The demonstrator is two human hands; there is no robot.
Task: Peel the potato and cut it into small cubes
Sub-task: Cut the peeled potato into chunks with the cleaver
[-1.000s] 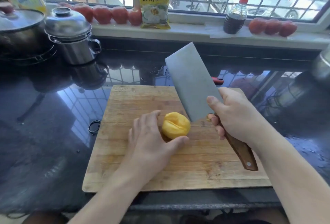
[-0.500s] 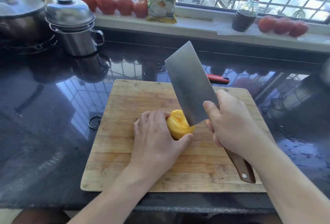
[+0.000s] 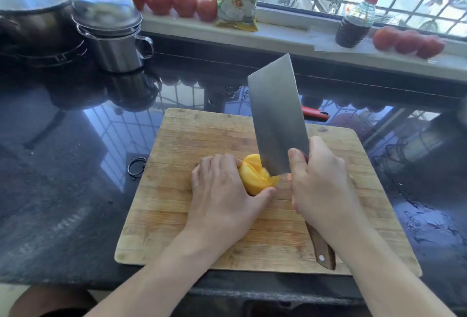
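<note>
A peeled yellow potato (image 3: pixel 255 176) lies near the middle of the wooden cutting board (image 3: pixel 177 215). My left hand (image 3: pixel 222 190) covers its left side, fingers curled over the top and thumb along the near side. My right hand (image 3: pixel 321 182) grips a cleaver (image 3: pixel 275 114) by its brown wooden handle. The wide steel blade tilts up and away, and its lower edge sits in the potato's right end. A thin slice shows at the blade.
The board lies on a glossy black counter (image 3: pixel 63 177) near its front edge. A steel lidded pot (image 3: pixel 111 28) and a larger pan (image 3: pixel 32 13) stand at the back left. A black ring (image 3: pixel 136 166) lies left of the board, a red tool (image 3: pixel 316 114) behind it. Tomatoes, a yellow packet and a bottle line the sill.
The cleaver has come left and down from beside the potato into its right end. My left hand has closed further over the potato. The camera has tilted slightly.
</note>
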